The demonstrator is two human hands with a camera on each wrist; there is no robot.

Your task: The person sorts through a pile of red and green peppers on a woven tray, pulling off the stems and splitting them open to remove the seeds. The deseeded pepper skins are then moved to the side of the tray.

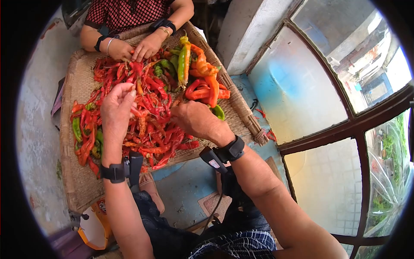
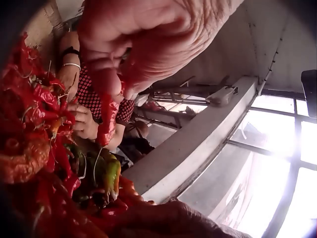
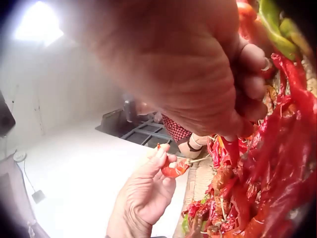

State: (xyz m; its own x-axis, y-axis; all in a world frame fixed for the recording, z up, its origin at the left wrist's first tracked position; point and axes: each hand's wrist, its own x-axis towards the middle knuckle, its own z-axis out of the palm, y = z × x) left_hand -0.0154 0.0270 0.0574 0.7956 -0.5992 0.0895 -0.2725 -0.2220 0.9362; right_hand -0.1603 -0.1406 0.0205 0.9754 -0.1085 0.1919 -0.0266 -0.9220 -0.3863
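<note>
Red chili peppers (image 1: 151, 101) lie heaped on a woven tray (image 1: 82, 64). My left hand (image 1: 116, 108) is raised over the heap; in the left wrist view it pinches one red pepper (image 2: 107, 119) between thumb and fingers, the stem hanging downward. The same pepper (image 3: 174, 169) shows in the right wrist view. My right hand (image 1: 200, 121) is low at the heap's right part, fingers bent down among the peppers; in the right wrist view its fingertips (image 3: 237, 131) are against a red pepper, and whether they grip it is partly hidden.
Across the tray, another person's hands (image 1: 133, 51) touch the peppers. Larger orange peppers (image 1: 212, 84) and green ones (image 1: 183, 60) lie at the tray's right side. A framed window (image 1: 302, 86) stands to the right, a wall (image 1: 41, 129) to the left, and an orange-edged carton (image 1: 92, 226) below.
</note>
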